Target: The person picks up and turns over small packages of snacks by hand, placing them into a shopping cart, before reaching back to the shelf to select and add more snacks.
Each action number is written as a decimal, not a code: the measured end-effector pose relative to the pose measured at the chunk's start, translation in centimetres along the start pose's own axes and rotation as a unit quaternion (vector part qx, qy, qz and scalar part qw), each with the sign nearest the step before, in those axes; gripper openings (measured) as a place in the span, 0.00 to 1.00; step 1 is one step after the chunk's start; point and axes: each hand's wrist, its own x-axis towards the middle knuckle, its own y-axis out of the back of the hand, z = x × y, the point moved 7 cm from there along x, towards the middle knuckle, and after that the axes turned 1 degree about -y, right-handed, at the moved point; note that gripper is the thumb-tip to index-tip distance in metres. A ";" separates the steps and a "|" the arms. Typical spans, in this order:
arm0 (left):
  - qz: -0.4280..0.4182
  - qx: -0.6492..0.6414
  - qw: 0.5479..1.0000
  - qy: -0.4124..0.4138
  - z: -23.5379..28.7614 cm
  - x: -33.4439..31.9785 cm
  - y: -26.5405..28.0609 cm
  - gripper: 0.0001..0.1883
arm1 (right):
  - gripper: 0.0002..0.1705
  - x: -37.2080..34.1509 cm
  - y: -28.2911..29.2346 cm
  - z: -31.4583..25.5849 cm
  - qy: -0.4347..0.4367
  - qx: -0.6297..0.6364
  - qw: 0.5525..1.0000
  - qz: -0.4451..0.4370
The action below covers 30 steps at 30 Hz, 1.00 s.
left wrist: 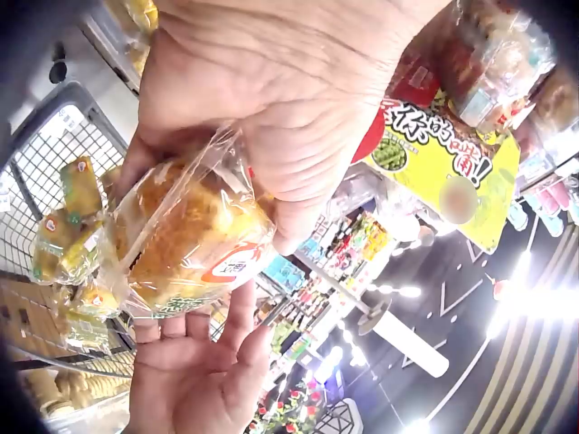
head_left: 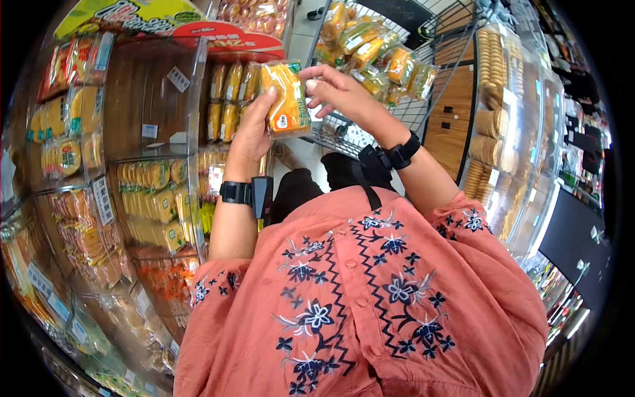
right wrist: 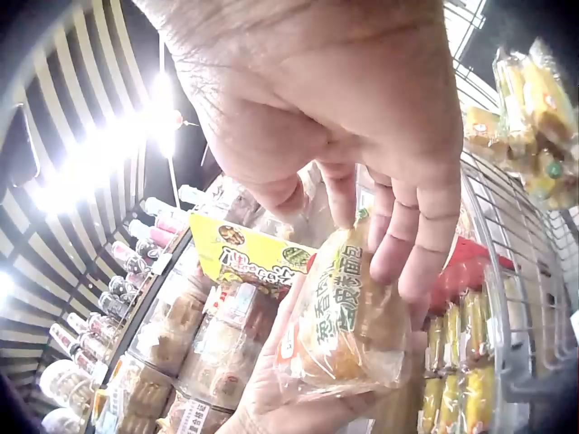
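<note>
A clear-wrapped bread pack (head_left: 286, 99) with orange and green print is upright in the left hand (head_left: 253, 122), thumb across its front. Close on its right side is the right hand (head_left: 344, 99), fingers loosely spread. In the left wrist view the left hand (left wrist: 271, 99) grips the pack (left wrist: 194, 240), and the right hand (left wrist: 194, 380) is palm up beside it. In the right wrist view the fingers of the right hand (right wrist: 335, 108) hang over the pack (right wrist: 348, 307); whether they touch it I cannot tell.
A wire shopping cart (head_left: 397, 122) with several wrapped breads (head_left: 370, 49) stands ahead to the right. Shelves of packaged bread (head_left: 155, 198) line the left. Clear bins of round biscuits (head_left: 489, 126) and a wooden cabinet (head_left: 450, 126) are at the right.
</note>
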 end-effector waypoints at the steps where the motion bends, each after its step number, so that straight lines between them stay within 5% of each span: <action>1: 0.004 -0.008 1.000 0.001 0.1 -0.2 0.5 0.27 | 0.24 0.3 -0.5 0.1 0.000 -0.009 1.000 -0.004; 10: 0.011 -0.040 0.999 0.005 0.1 -0.6 4.5 0.27 | 0.27 1.7 -3.3 0.6 -0.046 -0.008 0.998 -0.041; 13: 0.097 0.072 0.992 -0.046 2.6 -0.5 7.5 0.28 | 0.28 1.8 -2.7 1.5 -0.061 -0.004 0.998 -0.006; 18: 0.201 0.311 0.929 -0.007 2.1 1.1 16.7 0.38 | 0.30 1.4 -1.3 3.5 -0.083 0.028 0.996 0.015; 21: 0.170 0.425 0.885 0.088 0.8 1.8 17.8 0.40 | 0.30 1.3 -0.9 5.0 -0.116 0.025 0.993 0.025; 30: 0.146 0.567 0.793 0.168 -4.0 6.6 20.1 0.38 | 0.30 1.0 -0.7 6.5 -0.143 0.037 0.989 0.023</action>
